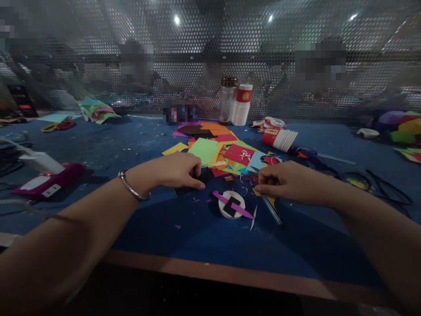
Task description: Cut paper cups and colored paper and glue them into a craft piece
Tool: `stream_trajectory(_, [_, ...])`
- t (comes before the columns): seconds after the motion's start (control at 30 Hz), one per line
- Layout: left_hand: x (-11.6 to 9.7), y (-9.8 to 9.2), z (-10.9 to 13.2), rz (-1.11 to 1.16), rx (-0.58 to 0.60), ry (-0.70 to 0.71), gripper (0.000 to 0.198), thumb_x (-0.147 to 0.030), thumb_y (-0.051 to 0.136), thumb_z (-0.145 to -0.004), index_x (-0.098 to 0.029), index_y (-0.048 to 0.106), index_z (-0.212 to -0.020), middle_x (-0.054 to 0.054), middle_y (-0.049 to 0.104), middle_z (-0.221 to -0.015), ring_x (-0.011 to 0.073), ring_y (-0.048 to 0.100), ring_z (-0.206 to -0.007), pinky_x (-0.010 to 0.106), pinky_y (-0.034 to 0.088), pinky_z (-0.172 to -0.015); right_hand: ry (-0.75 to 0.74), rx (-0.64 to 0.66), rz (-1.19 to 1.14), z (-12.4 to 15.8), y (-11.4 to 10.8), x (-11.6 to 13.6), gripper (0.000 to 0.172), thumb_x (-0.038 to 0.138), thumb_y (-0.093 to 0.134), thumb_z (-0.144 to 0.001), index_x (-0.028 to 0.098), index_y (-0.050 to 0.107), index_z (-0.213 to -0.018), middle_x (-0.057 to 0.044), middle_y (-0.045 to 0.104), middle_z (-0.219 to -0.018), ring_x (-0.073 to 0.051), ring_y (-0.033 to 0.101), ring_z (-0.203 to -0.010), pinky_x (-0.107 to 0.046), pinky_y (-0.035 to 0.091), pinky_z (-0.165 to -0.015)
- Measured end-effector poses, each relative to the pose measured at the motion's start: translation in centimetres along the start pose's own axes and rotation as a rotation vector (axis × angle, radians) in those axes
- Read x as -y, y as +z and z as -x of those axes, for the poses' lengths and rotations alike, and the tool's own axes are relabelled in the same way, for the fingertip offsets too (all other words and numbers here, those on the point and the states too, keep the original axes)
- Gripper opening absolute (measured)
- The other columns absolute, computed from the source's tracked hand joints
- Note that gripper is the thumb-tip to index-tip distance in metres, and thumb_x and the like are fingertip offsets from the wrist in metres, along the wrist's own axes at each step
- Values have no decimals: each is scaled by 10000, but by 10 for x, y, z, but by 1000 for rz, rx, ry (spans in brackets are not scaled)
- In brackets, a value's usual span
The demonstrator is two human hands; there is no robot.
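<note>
Near the table's middle, my left hand (179, 170) is loosely closed, its fingers curled under and the thumb pointing right. A dark patch lies beneath it; whether the fingers hold anything is hidden. My right hand (279, 179) has its fingers and thumb drawn together beside a long grey metal tool (273, 211). I cannot make out what they grip. Between the hands, nearer to me, lies a round white disc (223, 212) with a black paper square (229, 208) on it. A purple paper strip (241, 210) crosses the square diagonally. A thin white sliver (253, 218) lies beside it.
Coloured paper (203, 150) is heaped beyond my hands. Behind stand a glass bottle (226, 103) and stacked paper cups (240, 113); more cups (285, 139) lie sideways. A purple power strip (70, 175) is left, scissors (58, 126) farther back, a black cable (390, 188) right.
</note>
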State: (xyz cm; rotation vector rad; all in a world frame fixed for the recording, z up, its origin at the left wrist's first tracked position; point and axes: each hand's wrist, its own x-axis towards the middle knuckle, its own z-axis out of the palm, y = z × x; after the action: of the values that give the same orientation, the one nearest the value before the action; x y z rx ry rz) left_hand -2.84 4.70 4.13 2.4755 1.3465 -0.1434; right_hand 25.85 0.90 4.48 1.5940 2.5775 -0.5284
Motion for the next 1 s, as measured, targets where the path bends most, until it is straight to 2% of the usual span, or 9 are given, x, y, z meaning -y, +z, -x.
stream_trajectory(0.23, [13,-8,-2,100,-91,20,487,-464,684,-742,-169,616,-1124,61,700,-959,199,631,-797,283,450,-688,19,16,-7,-1,4,4,275,438,546,-882,198,596,-758,-24,589,-665,-159,506,-597,-285,332,-567])
stream_trajectory(0.3, [20,-10,-6,156,-208,0,439,-432,638,-781,-165,628,-1130,60,706,-959,189,634,-788,282,460,-693,21,4,-21,-1,4,4,263,432,555,-877,198,617,-776,-27,606,-669,-161,522,-598,-282,339,-567])
stream_trajectory(0.37, [28,-11,-11,142,-396,-52,351,-365,596,-800,-163,671,-1078,62,712,-952,186,631,-804,288,461,-724,25,-7,-38,-1,5,3,250,423,559,-873,200,639,-795,-31,630,-679,-164,542,-600,-282,348,-568])
stream_trajectory(0.47, [43,-10,-21,113,-502,-141,318,-309,540,-832,-157,703,-1059,79,728,-973,186,628,-809,294,460,-742,37,-45,-37,-3,6,2,241,407,547,-874,200,652,-808,-36,655,-699,-167,563,-608,-284,367,-577])
stream_trajectory(0.57, [58,-9,-28,-12,-443,-239,363,-298,518,-844,-150,696,-1124,118,728,-1077,220,641,-891,311,452,-761,55,-126,-26,-3,5,0,246,404,531,-876,201,635,-784,-37,658,-700,-172,580,-621,-287,381,-593])
stream_trajectory(0.7, [71,-7,-31,-52,-328,-266,480,-539,646,-744,-162,724,-1030,130,738,-1054,271,655,-919,307,441,-726,92,-242,-15,-3,3,-3,260,420,519,-876,202,606,-764,-34,660,-692,-174,599,-627,-287,390,-608])
stream_trajectory(0.77, [72,-7,-32,-25,-272,-268,477,-578,687,-683,-176,732,-935,115,746,-976,268,657,-873,296,429,-686,117,-282,6,-3,1,-5,266,430,515,-876,202,607,-775,-36,666,-693,-180,606,-626,-290,388,-605])
stream_trajectory(0.87, [70,-7,-33,50,-208,-266,366,-539,690,-680,-196,701,-808,75,736,-867,236,647,-793,284,412,-644,141,-306,24,-3,0,-6,256,422,516,-874,201,612,-788,-44,682,-710,-189,623,-642,-293,395,-604])
stream_trajectory(1.0, [71,-10,-32,137,-227,-264,266,-438,725,-647,-200,648,-738,44,704,-792,211,616,-752,272,390,-613,162,-287,13,-2,-2,-5,227,390,510,-880,205,597,-782,-46,687,-696,-181,626,-619,-286,407,-588])
